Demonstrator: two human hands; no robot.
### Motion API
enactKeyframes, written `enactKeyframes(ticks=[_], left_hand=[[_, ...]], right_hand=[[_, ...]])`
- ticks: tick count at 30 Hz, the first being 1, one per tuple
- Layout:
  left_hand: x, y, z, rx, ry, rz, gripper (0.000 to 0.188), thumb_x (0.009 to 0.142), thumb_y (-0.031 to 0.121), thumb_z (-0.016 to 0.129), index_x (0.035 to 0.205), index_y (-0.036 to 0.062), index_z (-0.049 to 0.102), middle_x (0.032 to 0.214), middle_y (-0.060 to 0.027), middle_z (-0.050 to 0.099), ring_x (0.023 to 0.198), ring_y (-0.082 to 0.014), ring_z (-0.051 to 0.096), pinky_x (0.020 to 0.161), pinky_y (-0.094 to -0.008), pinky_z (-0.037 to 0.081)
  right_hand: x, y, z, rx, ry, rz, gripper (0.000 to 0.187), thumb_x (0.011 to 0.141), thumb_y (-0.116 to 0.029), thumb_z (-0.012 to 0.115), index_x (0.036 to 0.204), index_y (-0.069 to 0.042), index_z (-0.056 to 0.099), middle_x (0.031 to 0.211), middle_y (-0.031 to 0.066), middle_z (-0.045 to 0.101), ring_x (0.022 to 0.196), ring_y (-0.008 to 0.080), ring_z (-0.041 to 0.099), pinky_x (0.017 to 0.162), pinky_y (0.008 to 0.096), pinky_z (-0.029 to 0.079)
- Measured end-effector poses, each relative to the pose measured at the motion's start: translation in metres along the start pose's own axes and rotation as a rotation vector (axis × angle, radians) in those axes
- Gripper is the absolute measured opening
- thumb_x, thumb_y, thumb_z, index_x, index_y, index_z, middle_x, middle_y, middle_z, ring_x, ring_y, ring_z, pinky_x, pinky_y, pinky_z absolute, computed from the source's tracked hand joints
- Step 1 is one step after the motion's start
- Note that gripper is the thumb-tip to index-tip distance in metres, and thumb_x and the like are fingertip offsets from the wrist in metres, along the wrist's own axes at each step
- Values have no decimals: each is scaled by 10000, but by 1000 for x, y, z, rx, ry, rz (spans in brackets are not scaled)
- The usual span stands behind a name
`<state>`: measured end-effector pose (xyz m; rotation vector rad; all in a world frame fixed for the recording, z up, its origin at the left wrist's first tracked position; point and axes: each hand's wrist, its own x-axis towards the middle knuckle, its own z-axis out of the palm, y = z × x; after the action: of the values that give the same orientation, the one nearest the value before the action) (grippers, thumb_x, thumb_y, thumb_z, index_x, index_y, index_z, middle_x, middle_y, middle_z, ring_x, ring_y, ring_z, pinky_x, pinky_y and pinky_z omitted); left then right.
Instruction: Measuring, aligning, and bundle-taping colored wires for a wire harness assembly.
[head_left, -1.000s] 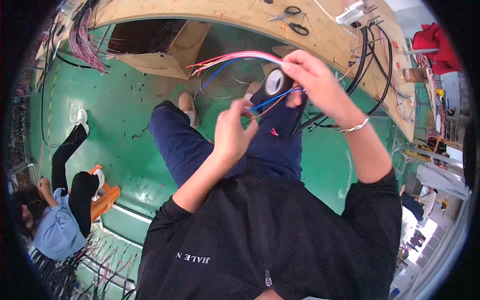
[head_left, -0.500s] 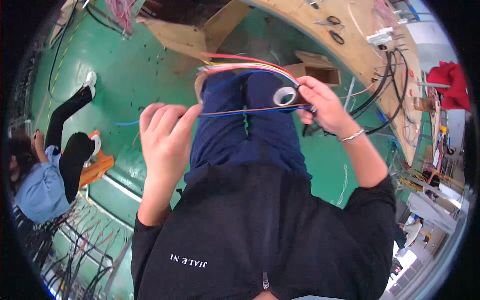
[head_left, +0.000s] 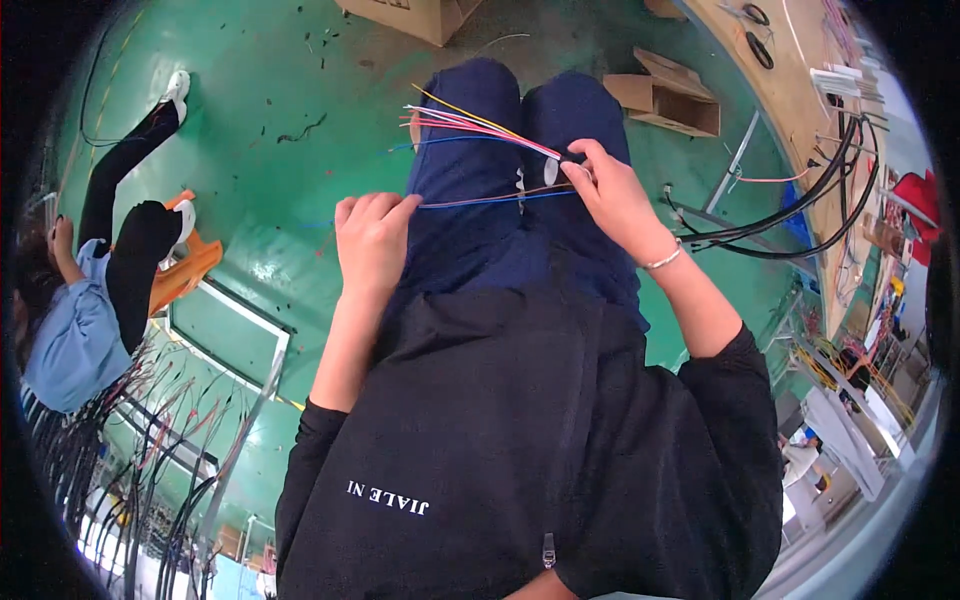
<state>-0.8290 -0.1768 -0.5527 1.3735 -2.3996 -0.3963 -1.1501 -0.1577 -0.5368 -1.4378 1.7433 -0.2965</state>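
Over my lap, my left hand (head_left: pixel 372 238) is closed, pinching a brown and a blue wire (head_left: pixel 485 199) stretched between my hands. My right hand (head_left: pixel 607 195) is closed round the dark sheathed end of a multi-core cable (head_left: pixel 572 157). From that grip a loose fan of yellow, white, red and blue wires (head_left: pixel 475 124) spreads to the left above my thighs. Beside the right fingertips a tape roll (head_left: pixel 550 171) shows in part, turned nearly edge-on. My right fingers hide the point where the wires leave the sheath.
A wooden bench (head_left: pixel 790 60) with black-handled scissors (head_left: pixel 760 50) curves along the right. Black cables (head_left: pixel 800 215) loop beside it. An open cardboard box (head_left: pixel 665 95) stands beyond my knees. At the left, a seated person (head_left: pixel 75 345) is near bundled cables (head_left: pixel 160 480).
The view has shifted. My hands are closer together, and the tape roll has turned from nearly face-on to nearly edge-on. Both hands keep hold of the wires.
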Motion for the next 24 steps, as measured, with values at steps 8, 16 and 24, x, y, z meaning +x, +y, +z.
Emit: enactKeyframes(ticks=[8, 16, 24], left_hand=[[10, 23, -15, 14, 166, 154, 281, 696, 93, 620, 958, 36, 704, 984, -106, 642, 918, -269, 632, 759, -379, 535], [-9, 41, -23, -175, 247, 506, 243, 671, 72, 666, 879, -49, 695, 1028, -178, 660, 973, -298, 663, 798, -372, 562], [-27, 45, -10, -307, 199, 443, 283, 663, 74, 617, 911, -41, 690, 1036, -160, 654, 981, -267, 659, 802, -329, 559]], right_hand=[[-10, -84, 7, 25, 208, -640, 219, 904, -90, 594, 1090, 13, 649, 1070, 140, 651, 1008, 282, 609, 899, 347, 464], [24, -137, 74, 1073, -720, -74, 358, 1002, -267, 523, 1132, 48, 637, 1012, 117, 688, 925, 152, 637, 859, 285, 503], [9, -136, 72, 971, -616, -40, 213, 961, -122, 555, 1064, 43, 642, 800, 6, 588, 705, 75, 539, 660, 227, 463]])
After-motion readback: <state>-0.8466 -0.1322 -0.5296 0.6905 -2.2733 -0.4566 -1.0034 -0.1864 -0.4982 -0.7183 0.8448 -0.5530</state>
